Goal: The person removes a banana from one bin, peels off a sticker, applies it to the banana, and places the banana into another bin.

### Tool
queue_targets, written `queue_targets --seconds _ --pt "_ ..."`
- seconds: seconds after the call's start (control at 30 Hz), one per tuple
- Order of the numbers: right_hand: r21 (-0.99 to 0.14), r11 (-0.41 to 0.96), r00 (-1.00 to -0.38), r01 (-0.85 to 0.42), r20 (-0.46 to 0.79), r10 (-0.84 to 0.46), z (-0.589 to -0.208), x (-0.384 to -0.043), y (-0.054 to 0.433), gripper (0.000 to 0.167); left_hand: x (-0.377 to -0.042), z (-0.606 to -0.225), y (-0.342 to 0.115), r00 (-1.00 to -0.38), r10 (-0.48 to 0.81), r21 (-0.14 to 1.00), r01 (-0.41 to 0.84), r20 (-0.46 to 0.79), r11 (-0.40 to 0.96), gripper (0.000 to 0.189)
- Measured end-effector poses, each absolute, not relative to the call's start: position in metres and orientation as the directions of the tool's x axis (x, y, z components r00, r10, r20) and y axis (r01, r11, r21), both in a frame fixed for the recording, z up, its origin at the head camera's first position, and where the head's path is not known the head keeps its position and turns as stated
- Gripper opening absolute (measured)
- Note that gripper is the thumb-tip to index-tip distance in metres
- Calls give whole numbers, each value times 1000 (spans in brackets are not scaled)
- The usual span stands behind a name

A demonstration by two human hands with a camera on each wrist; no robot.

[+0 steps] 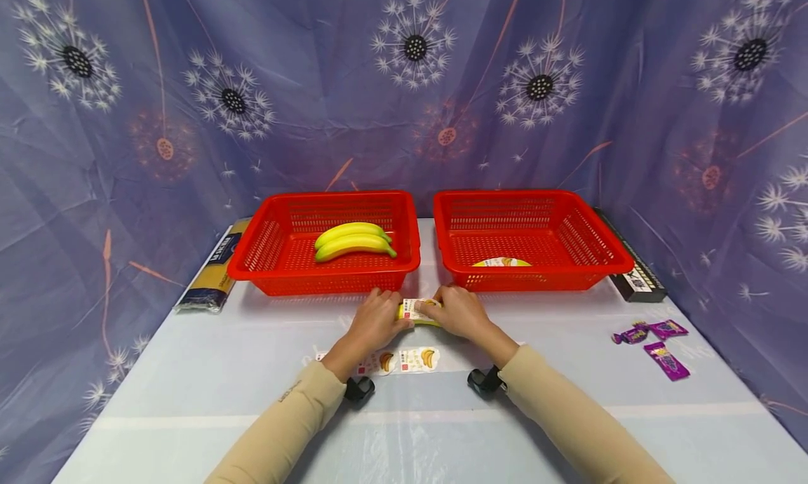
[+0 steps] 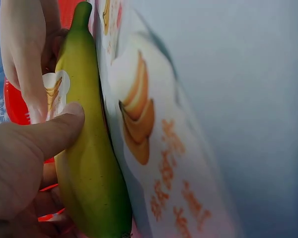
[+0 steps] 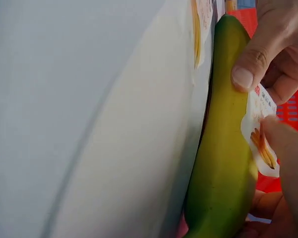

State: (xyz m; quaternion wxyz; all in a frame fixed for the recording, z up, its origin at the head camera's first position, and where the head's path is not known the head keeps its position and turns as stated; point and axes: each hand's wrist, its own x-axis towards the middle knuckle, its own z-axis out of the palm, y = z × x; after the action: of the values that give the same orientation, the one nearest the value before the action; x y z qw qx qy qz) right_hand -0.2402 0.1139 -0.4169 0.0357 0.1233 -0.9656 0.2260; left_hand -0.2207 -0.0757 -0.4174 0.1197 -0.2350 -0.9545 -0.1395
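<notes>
A yellow banana with green ends [image 2: 89,148] lies on the table in front of the baskets, between both hands. My left hand [image 1: 377,319] grips one end, its thumb across the peel and its fingers behind. At the other end, my right hand [image 1: 463,311] holds the banana, its thumb pressing a white banana-picture sticker [image 3: 260,134] against the side. Part of that sticker is hidden by the thumb. Nearer the person, more such stickers [image 1: 419,359] lie on the table, partly covered by the left wrist.
Two bananas [image 1: 355,245] lie in the left red basket [image 1: 325,284]. The right red basket [image 1: 530,280] holds a yellow item with a similar sticker [image 1: 503,262], partly hidden. A pasta packet [image 1: 217,270] lies far left; a black box [image 1: 637,284] and purple-wrapped sweets [image 1: 665,361] lie right.
</notes>
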Motion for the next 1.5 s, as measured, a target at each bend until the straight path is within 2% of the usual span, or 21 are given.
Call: queue_targets --seconds 0.17,0.3,0.37,0.5,0.67,0.93,1.1,1.2,1.27,1.33,1.43,1.5 --pt "-593 792 -981 -147 -16 -194 -416 -248 120 35 -220 -418 -75 -867 410 223 476 284 851 39" --pt "-721 687 -966 -90 -104 -235 -419 -254 127 28 -220 -417 -75 -883 388 264 453 264 851 40" --pt "-747 659 -958 -85 -121 -260 -421 -256 130 25 -221 -417 -75 -893 374 299 439 251 847 41" --pt "-728 678 -954 -102 -121 -273 -421 -255 131 26 -225 -418 -77 -921 337 406 389 196 827 42" --pt "-702 704 -963 -107 -105 -250 -422 -253 129 27 -231 -416 -77 -962 265 576 252 65 777 46" --pt "-708 694 -966 -131 -65 -249 -421 -249 127 22 -239 -412 -70 -980 191 674 110 -47 730 37" --pt "-703 699 -970 -135 -51 -239 -422 -248 127 22 -242 -412 -70 -980 120 797 -56 -160 601 31" --pt "-703 699 -971 -133 -50 -235 -422 -247 126 22 -244 -414 -71 -977 95 831 -109 -191 546 32" --pt "-700 702 -972 -130 -51 -231 -422 -247 126 22 -245 -414 -72 -982 87 842 -99 -170 531 31" --pt "-701 703 -972 -122 -58 -226 -422 -247 125 22 -243 -415 -72 -991 95 830 -27 -96 558 29" --pt "-699 706 -973 -116 -64 -223 -421 -246 125 22 -237 -415 -73 -987 144 763 150 75 628 25" --pt "-699 706 -973 -113 -66 -222 -421 -247 125 23 -231 -415 -74 -960 210 667 281 188 690 23"
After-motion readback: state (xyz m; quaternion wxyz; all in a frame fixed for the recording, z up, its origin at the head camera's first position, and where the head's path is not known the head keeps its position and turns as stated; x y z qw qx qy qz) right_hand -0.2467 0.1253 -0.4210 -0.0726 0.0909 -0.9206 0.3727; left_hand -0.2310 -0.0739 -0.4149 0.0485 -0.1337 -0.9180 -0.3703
